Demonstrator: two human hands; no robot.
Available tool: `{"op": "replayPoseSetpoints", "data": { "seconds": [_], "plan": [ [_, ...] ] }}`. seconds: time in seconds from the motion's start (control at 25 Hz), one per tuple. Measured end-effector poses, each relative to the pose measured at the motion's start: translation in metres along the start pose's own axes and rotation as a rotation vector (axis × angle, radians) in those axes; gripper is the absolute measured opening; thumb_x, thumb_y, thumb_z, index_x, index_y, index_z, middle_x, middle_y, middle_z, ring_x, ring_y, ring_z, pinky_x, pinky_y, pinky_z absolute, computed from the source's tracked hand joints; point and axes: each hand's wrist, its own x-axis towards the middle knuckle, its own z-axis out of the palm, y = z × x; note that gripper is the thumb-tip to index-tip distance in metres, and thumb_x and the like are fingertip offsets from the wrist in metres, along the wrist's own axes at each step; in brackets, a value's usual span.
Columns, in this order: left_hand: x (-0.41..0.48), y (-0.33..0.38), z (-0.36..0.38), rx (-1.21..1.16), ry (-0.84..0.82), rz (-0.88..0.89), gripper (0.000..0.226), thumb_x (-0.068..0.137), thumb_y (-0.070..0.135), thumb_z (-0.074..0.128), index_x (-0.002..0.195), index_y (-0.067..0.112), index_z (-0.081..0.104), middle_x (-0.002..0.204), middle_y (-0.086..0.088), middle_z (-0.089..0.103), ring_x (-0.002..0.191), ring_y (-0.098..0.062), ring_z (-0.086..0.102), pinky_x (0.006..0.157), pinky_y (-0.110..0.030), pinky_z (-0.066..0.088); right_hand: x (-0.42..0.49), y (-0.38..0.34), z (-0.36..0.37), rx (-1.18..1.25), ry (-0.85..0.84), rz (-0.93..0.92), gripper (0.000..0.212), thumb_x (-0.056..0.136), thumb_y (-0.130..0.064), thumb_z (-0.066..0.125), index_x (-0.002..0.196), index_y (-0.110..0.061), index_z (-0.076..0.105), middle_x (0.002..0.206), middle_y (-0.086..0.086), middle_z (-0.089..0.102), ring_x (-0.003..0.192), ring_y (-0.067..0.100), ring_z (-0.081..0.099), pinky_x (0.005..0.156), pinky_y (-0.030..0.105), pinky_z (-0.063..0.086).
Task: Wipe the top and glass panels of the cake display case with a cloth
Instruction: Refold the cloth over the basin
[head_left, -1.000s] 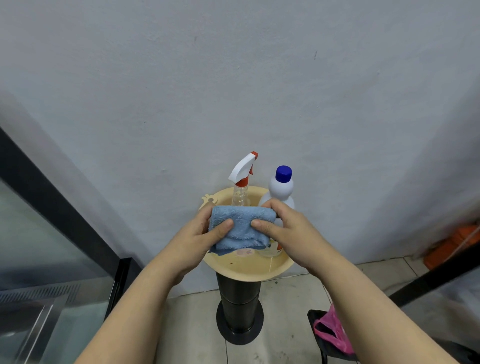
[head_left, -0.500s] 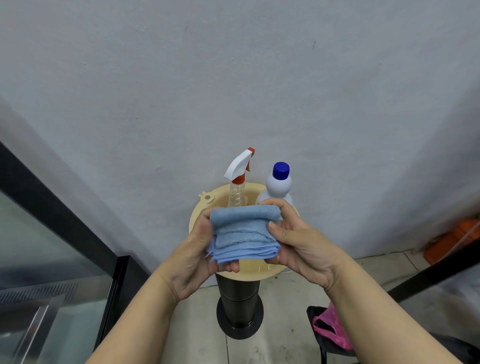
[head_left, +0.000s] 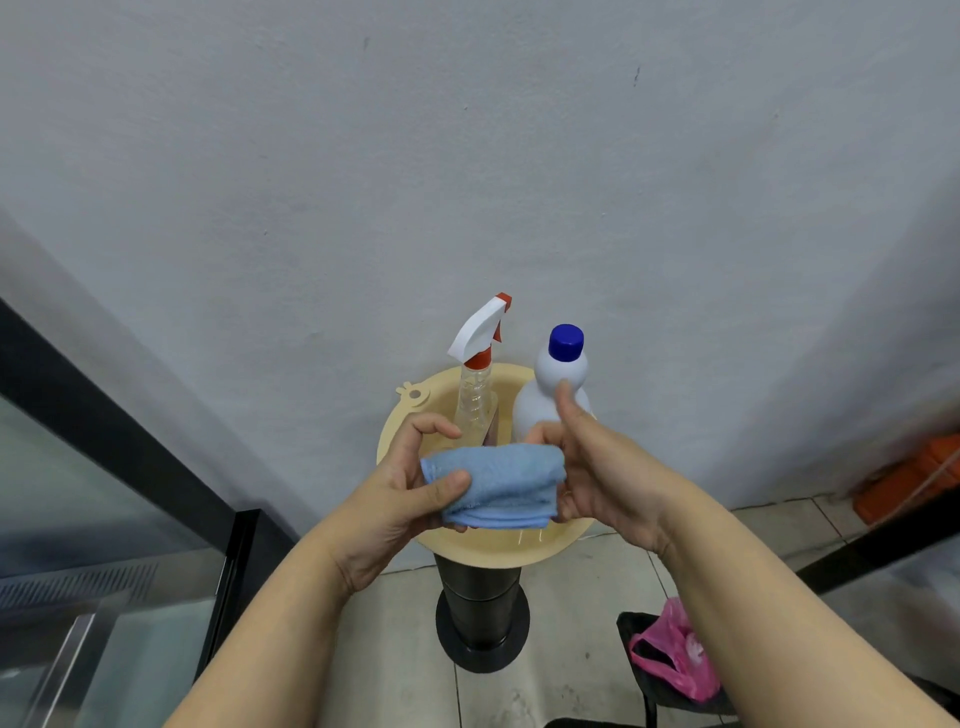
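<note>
A folded blue cloth (head_left: 501, 486) is held in front of me, just above a yellow basin (head_left: 519, 551). My left hand (head_left: 400, 504) grips its left end, thumb on top and fingers behind. My right hand (head_left: 608, 467) is at its right end, thumb on the top edge and lower fingers underneath, index finger raised in front of the white bottle. The display case's glass panel (head_left: 78, 519) and black frame (head_left: 104, 431) run along the left edge, apart from both hands.
In the basin stand a clear spray bottle (head_left: 475, 384) with a white and red trigger and a white bottle (head_left: 563, 364) with a blue cap. The basin rests on a black cylindrical stand (head_left: 480, 603) against the grey wall. A pink bag (head_left: 675, 654) lies on the floor at right, an orange object (head_left: 914, 483) farther right.
The cloth has been lifted out of the basin and turned between both hands. My right index finger has come off it and now points up.
</note>
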Motion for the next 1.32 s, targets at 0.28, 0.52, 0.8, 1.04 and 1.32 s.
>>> {"op": "replayPoseSetpoints", "data": {
  "seconds": [0.28, 0.52, 0.8, 1.04, 1.32],
  "plan": [
    [0.010, 0.003, -0.001, 0.062, 0.086, -0.066, 0.025, 0.081, 0.018, 0.069, 0.097, 0.014, 0.050, 0.085, -0.004, 0.063, 0.063, -0.024, 0.065, 0.054, -0.024, 0.056, 0.011, -0.005, -0.014, -0.322, -0.158, -0.004, 0.010, 0.076, -0.032, 0.070, 0.069, -0.029, 0.064, 0.066, 0.002, 0.062, 0.063, 0.020, 0.045, 0.052, 0.018, 0.037],
    [0.019, 0.012, 0.005, 0.094, 0.099, -0.074, 0.024, 0.074, 0.017, 0.063, 0.092, 0.011, 0.047, 0.086, -0.011, 0.062, 0.053, -0.019, 0.064, 0.049, -0.021, 0.054, 0.021, -0.023, -0.010, -0.717, -0.174, 0.075, 0.030, 0.070, -0.047, 0.078, 0.083, -0.029, 0.058, 0.077, -0.008, 0.060, 0.071, 0.007, 0.056, 0.063, 0.021, 0.047],
    [0.020, -0.013, -0.009, 0.620, 0.427, 0.339, 0.031, 0.090, 0.029, 0.050, 0.118, 0.039, 0.043, 0.121, 0.011, 0.052, 0.116, -0.014, 0.052, 0.090, -0.036, 0.050, 0.038, -0.013, -0.017, -0.519, 0.007, 0.199, 0.019, 0.077, -0.014, 0.074, 0.088, -0.012, 0.058, 0.058, 0.005, 0.052, 0.048, 0.015, 0.041, 0.044, 0.021, 0.036],
    [0.030, -0.050, -0.001, 1.943, 0.567, 0.912, 0.067, 0.079, 0.013, 0.057, 0.141, 0.019, 0.032, 0.154, 0.000, 0.024, 0.144, -0.035, 0.006, 0.113, -0.058, 0.007, 0.029, -0.016, -0.016, -0.278, -0.355, 0.308, 0.010, 0.087, -0.004, 0.060, 0.081, -0.008, 0.054, 0.051, 0.001, 0.052, 0.038, 0.006, 0.046, 0.039, 0.014, 0.037],
    [0.056, -0.006, 0.008, 2.196, 0.189, 0.605, 0.018, 0.076, 0.013, 0.063, 0.092, 0.017, 0.056, 0.063, 0.000, 0.055, 0.055, -0.021, 0.054, 0.062, -0.033, 0.043, 0.039, -0.006, 0.008, -0.685, -0.244, 0.324, 0.022, 0.082, -0.005, 0.064, 0.068, -0.012, 0.047, 0.056, 0.004, 0.046, 0.050, 0.015, 0.034, 0.047, 0.021, 0.028]
  ]
}}
